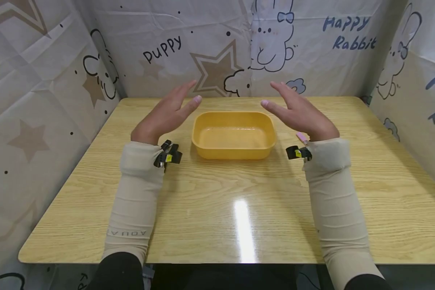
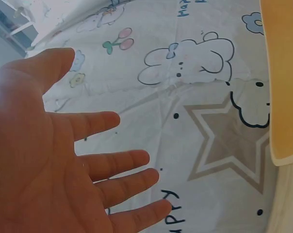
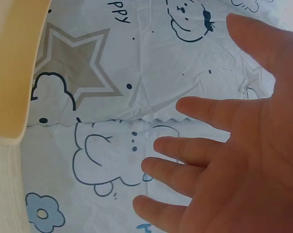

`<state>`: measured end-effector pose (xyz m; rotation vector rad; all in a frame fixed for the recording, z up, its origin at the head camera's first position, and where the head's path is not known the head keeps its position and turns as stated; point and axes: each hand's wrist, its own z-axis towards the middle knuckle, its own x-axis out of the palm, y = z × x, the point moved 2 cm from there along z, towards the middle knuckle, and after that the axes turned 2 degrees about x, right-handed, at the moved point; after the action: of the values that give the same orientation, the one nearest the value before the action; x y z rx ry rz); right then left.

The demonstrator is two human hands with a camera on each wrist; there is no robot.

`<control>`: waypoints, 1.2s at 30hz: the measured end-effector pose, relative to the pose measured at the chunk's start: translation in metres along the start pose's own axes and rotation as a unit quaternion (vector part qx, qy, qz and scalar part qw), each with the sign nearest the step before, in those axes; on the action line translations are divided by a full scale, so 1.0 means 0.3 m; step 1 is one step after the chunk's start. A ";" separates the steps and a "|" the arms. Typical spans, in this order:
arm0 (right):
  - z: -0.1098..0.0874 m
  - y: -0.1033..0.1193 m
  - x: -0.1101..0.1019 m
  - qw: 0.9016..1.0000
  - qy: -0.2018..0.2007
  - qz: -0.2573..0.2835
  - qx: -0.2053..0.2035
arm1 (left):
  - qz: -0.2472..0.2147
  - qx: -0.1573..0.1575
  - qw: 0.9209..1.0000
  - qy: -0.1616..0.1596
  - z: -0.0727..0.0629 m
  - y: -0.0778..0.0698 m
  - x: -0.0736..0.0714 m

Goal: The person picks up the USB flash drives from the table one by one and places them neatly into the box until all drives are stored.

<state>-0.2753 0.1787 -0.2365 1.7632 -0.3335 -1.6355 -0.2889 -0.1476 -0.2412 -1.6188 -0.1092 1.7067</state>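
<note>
A yellow rectangular tub [image 1: 233, 154] with rounded corners stands on the wooden table [image 1: 203, 209], and nothing shows inside it. To its left, my left hand [image 1: 166, 110] is raised with fingers straight and thumb apart. My right hand [image 1: 301, 112] mirrors it on the other side, also holding nothing. Both wrist views show the palms bare and the fingers spread, with the tub's side [image 2: 284, 87] at the edge of the left wrist view and its wall [image 3: 13, 73] at the edge of the right one. A small pink object [image 1: 302, 137] lies partly hidden behind my right wrist.
Printed white cloth [image 1: 159, 24] with stars and rabbits hangs behind the table and along both sides. Wrist cameras [image 1: 168, 155] on black mounts sit at the cuffs. A glare strip [image 1: 244, 229] shines on the front of the tabletop.
</note>
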 end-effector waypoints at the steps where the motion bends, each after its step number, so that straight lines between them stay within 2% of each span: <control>1: 0.003 -0.003 0.001 1.000 -0.001 0.000 -0.001 | -0.004 0.000 1.000 -0.001 0.003 0.005 0.002; 12: 0.035 -0.046 0.020 1.000 -0.008 0.019 0.015 | -0.066 -0.001 0.998 -0.021 0.041 0.080 0.032; 19: 0.056 -0.078 0.034 0.999 -0.005 0.027 0.026 | -0.111 -0.017 0.993 -0.032 0.054 0.125 0.053; 23: 0.073 -0.102 0.045 0.999 -0.005 0.046 0.026 | -0.131 -0.029 0.990 -0.031 0.054 0.140 0.060; 27: 0.087 -0.129 0.061 0.995 -0.002 0.091 0.040 | -0.148 -0.040 0.988 -0.029 0.054 0.157 0.071; 31: 0.101 -0.152 0.075 0.989 -0.001 0.137 0.056 | -0.185 -0.031 0.982 -0.031 0.066 0.173 0.087; 36: 0.124 -0.184 0.089 0.989 -0.001 0.137 0.054 | -0.237 -0.020 0.971 -0.023 0.085 0.197 0.115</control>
<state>-0.3209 0.1906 -0.2907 1.7087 -0.6460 -1.4452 -0.3349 -0.1587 -0.2967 -1.4372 -0.5137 1.3741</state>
